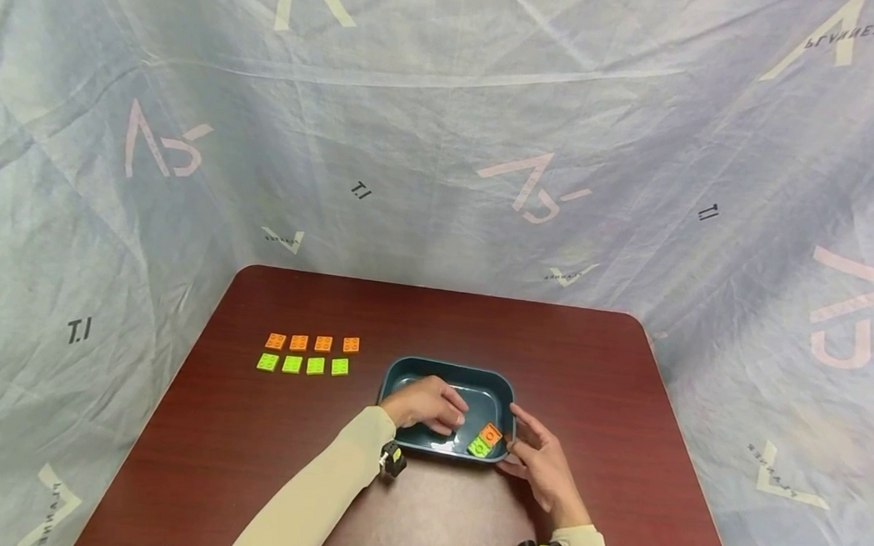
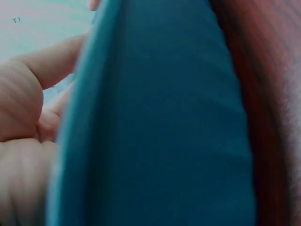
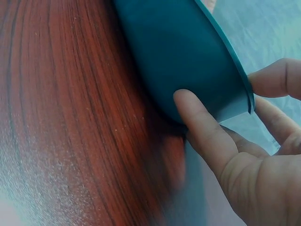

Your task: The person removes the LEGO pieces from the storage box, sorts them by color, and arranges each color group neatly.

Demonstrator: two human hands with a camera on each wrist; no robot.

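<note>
A dark teal plastic tray (image 1: 437, 452) stands on the table, also filling much of the left wrist view as a blurred outer wall (image 2: 169, 113). Inside it, at the right front corner, lie an orange toy brick (image 1: 490, 434) and a lime-green toy brick (image 1: 480, 448), side by side. My left hand (image 1: 429, 401) reaches over the tray's left side, fingers bent down toward its floor; I cannot tell whether they hold anything. My right hand (image 1: 544, 463) holds the tray's right end, thumb (image 3: 193, 108) against the outer wall and a finger (image 3: 270, 80) at the rim.
To the tray's left, a row of several orange bricks (image 1: 299, 343) lies behind a row of several lime-green bricks (image 1: 292, 364). The dark red wood-grain table (image 1: 582, 357) has rounded far corners. Grey printed sheeting (image 1: 442, 181) hangs around its back and sides.
</note>
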